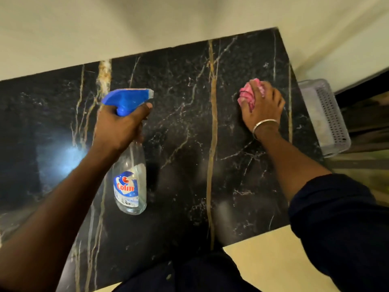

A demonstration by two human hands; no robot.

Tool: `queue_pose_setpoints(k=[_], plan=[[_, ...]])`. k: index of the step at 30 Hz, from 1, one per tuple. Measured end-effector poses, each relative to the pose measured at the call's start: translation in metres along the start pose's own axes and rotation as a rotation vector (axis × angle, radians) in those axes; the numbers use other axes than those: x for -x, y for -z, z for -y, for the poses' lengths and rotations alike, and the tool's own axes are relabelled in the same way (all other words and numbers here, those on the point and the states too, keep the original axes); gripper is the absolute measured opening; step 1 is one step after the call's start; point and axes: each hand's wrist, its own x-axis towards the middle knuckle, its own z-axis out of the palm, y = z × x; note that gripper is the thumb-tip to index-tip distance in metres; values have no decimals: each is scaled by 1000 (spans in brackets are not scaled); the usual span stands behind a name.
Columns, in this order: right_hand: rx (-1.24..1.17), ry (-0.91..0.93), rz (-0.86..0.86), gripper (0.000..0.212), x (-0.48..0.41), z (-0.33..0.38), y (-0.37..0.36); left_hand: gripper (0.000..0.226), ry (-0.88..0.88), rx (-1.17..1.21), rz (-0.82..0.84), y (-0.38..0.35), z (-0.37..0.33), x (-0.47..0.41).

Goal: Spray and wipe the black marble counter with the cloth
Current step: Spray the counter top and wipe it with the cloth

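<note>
My left hand (120, 127) has its grip clamped round the neck of the spray bottle (130, 165), just under the blue trigger head (128, 100), thumb up by the trigger. Bottle is clear, "Colin" label, held above the black marble bench (185, 127); nozzle points away from me and to the right. I cannot tell whether its base touches the bench. My right hand (263, 108) has its grip closed down on the bunched pink cloth (246, 95), pressing it flat to the bench near the far right corner. Silver bangle (265, 123) on that wrist, dark sleeve (336, 218) pushed up the forearm. Grey perforated basket (326, 119) sits just past the bench's right edge. Cream wall (147, 24) behind.
</note>
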Motion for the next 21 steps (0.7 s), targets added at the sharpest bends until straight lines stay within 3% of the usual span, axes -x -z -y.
queue_pose_setpoints(k=[5,12,16,21], plan=[[2,-143,-9,64,17,-58,5,28,-26,-15,24,-17,-9,3],[0,-274,-38,65,67,-25,4,31,-6,3,1,-4,-3,20],[6,-187,-15,66,102,27,-1,39,14,16,-21,18,2,34],[27,-45,45,69,130,93,-7,32,12,56,-65,44,5,47]])
